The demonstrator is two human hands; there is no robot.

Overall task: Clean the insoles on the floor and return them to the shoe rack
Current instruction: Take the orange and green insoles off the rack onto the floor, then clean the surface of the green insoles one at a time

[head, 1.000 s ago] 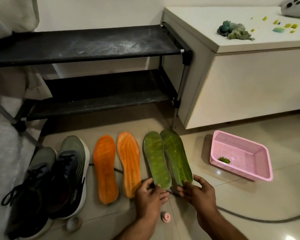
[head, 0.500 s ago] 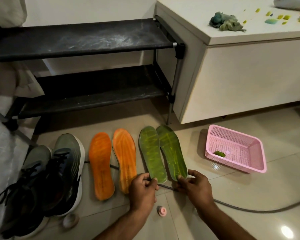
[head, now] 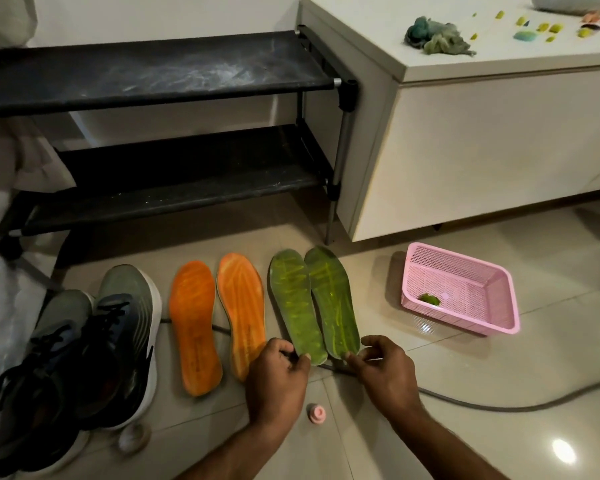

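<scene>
The two green insoles (head: pixel 314 306) had been drawn a little closer together over the last second, and the heel ends were now held side by side on the floor. The heel of the left one was pinched by the left hand (head: pixel 278 379), its fingers curled round the edge; the heel of the right one was pinched between thumb and fingertips of the right hand (head: pixel 385 368). Both insoles were kept flat or nearly so, their toes pointed toward the shoe rack (head: pixel 174 140). It was judged that a lift of the pair was being prepared, though whether cleaning was finished could not be told.

The two orange insoles (head: pixel 219 320) were left lying just beside the green pair, untouched. A pair of dark shoes (head: pixel 84 358) was set further left. A pink basket (head: pixel 461 289) with a small green scrap in it was placed to the right, near a white cabinet (head: pixel 482 133). A grey hose (head: pixel 499 405) was run across the floor under the insoles' heels, and a small pink cap (head: pixel 317 412) lay between the forearms; either could be snagged or knocked. Both rack shelves were seen dusty.
</scene>
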